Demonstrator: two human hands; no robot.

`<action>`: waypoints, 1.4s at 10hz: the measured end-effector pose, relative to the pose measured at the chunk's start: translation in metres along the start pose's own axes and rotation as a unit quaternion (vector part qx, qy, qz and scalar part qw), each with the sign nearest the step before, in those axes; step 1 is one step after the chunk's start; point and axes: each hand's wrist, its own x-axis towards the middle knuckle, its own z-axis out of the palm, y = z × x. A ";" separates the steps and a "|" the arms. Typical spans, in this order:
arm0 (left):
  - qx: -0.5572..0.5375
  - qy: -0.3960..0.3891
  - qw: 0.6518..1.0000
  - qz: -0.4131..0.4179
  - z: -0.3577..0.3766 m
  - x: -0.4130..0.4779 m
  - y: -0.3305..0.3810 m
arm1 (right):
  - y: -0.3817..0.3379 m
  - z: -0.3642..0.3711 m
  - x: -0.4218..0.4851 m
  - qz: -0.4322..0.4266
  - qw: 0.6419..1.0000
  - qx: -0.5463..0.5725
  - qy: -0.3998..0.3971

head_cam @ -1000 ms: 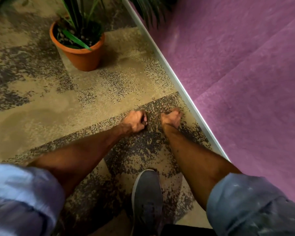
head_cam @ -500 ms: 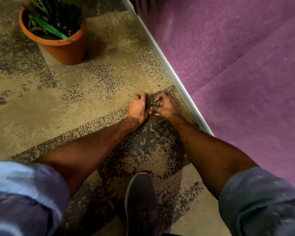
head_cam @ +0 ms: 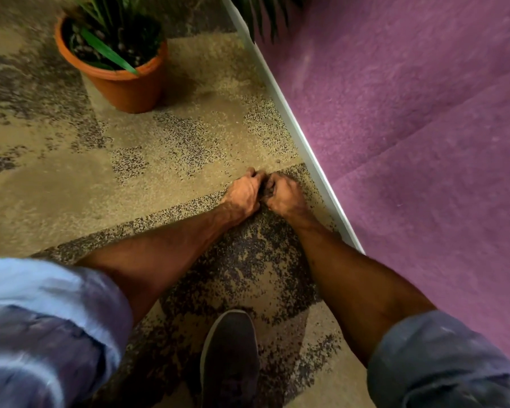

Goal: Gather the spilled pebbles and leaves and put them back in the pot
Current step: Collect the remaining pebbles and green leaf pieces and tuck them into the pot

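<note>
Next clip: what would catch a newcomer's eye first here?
The left hand and right hand meet on the speckled carpet by the white trim, fingers curled around dark pebbles. Up left stands an orange pot with a green plant; a purple wall fills the right side.

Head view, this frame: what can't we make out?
- Head view: what the left hand and right hand enclose; their curled fingers hide it.
- Loose pebbles on the carpet: too small against its speckles.
- Inside the pot: blurred, covered by plant leaves.
</note>
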 end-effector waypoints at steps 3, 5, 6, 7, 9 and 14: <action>0.000 0.006 0.999 -0.031 -0.003 0.009 0.006 | 0.002 0.003 0.001 0.092 0.991 0.084 -0.056; 0.011 -0.030 0.998 -0.049 0.001 0.006 0.002 | -0.004 -0.007 -0.006 0.053 0.998 -0.011 -0.046; -0.069 -0.018 0.993 -0.097 -0.002 0.010 -0.013 | -0.003 -0.007 -0.008 0.079 0.994 0.070 -0.019; -0.256 -0.034 0.948 -0.188 -0.014 0.009 -0.025 | -0.004 -0.009 -0.011 0.122 0.978 0.168 0.011; -0.601 -0.090 0.744 -0.277 -0.054 -0.013 -0.042 | -0.006 -0.005 0.003 0.176 0.936 0.305 -0.014; -0.751 0.102 0.600 -0.256 -0.170 -0.030 -0.080 | -0.179 -0.039 0.026 0.110 0.753 0.632 -0.145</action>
